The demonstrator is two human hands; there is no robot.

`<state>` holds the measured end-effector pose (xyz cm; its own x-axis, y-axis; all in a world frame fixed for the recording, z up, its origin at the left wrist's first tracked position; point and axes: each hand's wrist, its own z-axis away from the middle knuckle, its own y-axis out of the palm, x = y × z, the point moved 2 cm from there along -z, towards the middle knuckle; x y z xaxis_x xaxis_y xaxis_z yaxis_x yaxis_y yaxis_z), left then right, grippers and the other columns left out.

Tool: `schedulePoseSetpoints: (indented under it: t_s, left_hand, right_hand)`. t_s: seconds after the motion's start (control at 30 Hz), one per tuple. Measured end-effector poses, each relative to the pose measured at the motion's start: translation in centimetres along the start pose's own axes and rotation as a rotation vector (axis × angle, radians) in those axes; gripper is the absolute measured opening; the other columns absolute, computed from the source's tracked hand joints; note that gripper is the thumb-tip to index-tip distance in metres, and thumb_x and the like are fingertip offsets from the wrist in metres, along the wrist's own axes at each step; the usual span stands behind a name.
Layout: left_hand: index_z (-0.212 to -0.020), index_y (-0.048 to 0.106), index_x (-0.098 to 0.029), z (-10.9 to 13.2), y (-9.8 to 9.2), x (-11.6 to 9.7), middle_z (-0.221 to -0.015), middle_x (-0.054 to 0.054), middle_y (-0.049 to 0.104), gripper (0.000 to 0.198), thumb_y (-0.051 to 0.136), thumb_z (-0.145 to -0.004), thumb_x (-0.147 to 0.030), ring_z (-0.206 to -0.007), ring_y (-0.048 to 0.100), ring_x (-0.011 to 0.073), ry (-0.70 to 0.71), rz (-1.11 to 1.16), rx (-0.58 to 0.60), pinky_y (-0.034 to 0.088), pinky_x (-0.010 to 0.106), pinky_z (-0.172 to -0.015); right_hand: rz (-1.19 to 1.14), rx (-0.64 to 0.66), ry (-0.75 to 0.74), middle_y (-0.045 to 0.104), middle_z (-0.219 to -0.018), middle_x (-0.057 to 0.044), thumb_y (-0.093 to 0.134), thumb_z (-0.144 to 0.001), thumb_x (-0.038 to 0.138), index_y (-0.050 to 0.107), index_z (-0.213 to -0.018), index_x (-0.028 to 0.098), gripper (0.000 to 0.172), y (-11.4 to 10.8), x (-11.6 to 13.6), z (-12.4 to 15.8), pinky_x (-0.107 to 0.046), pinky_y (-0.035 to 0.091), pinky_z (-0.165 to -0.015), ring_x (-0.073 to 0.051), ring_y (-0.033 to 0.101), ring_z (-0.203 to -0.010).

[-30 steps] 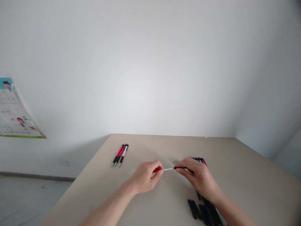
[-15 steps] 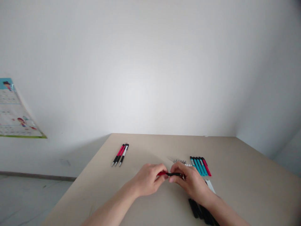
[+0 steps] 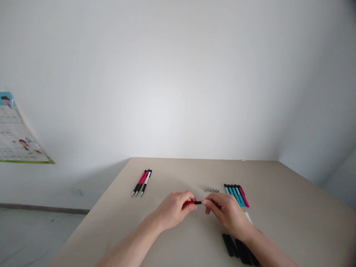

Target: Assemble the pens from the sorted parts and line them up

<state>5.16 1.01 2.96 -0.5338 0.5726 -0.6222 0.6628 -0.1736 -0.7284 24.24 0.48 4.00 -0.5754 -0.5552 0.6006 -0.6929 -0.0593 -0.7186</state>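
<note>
I held the pen [image 3: 190,203] between my two hands just above the table [image 3: 172,244], lying roughly crosswise in front of me. The fingers of my left hand [image 3: 175,210] were closed on its red part, thumb against the forefinger. My right hand [image 3: 230,214] had its fingers pinched on the black end, leaving a short dark stretch bare between the two grips.

Left of the pen and farther from me, three pens [image 3: 142,183] lay side by side, two red and black, one white and black, their silver tips toward me. Just beyond the pen and a little to its right sat a row of small springs [image 3: 211,190]. Farther right of it were several turquoise barrels [image 3: 236,195] in a row, with one red barrel [image 3: 244,196] at the right end. To the pen's right and nearer me, black pieces [image 3: 228,244] lay partly under my forearm, and a white piece [image 3: 248,217] showed past my wrist, mostly hidden.
</note>
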Motion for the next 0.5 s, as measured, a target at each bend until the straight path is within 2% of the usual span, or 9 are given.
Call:
schedulePoseSetpoints:
  t_s: [0.17,0.33,0.43,0.5]
  left_hand:
    - [-0.090,0.062,-0.019,0.05,-0.28,-0.40,-0.075,0.000,0.065,0.012,0.053,-0.090,-0.027,-0.064,0.055,0.0113,0.025,-0.047,-0.003,0.040,0.020,-0.062]
    - [-0.089,0.063,-0.018,-0.02,-0.45,-0.83,-0.082,0.004,0.065,0.019,0.044,-0.092,-0.018,-0.080,0.058,0.0152,0.105,-0.065,-0.013,0.042,0.023,-0.075]
    - [-0.089,0.061,-0.018,-0.02,-0.48,-0.66,-0.084,0.003,0.064,0.010,0.052,-0.087,-0.015,-0.079,0.058,0.0153,0.039,-0.041,-0.038,0.044,0.024,-0.073]
    - [-0.095,0.060,-0.018,0.00,-0.53,-0.74,-0.089,0.004,0.064,0.012,0.053,-0.086,-0.017,-0.082,0.058,0.0158,0.039,-0.020,-0.032,0.044,0.024,-0.075]
  right_hand:
    - [0.041,0.025,-0.046,0.063,-0.067,-0.001,0.045,-0.094,0.034,0.061,-0.082,0.019,0.025,-0.15,0.35,0.04,-0.024,0.038,-0.057,-0.014,0.057,-0.061]
    - [0.111,0.000,-0.074,0.056,-0.056,-0.001,0.033,-0.098,0.036,0.053,-0.062,0.019,0.045,0.05,0.20,0.03,-0.025,0.037,-0.056,-0.014,0.052,-0.055]
    - [0.124,0.006,-0.082,0.055,-0.056,-0.001,0.032,-0.099,0.037,0.052,-0.064,0.019,0.044,0.35,0.03,0.03,-0.025,0.035,-0.055,-0.013,0.051,-0.054]
    - [0.120,0.001,-0.096,0.056,-0.057,-0.001,0.031,-0.099,0.036,0.052,-0.064,0.019,0.043,0.46,0.03,0.02,-0.025,0.035,-0.055,-0.013,0.051,-0.054]
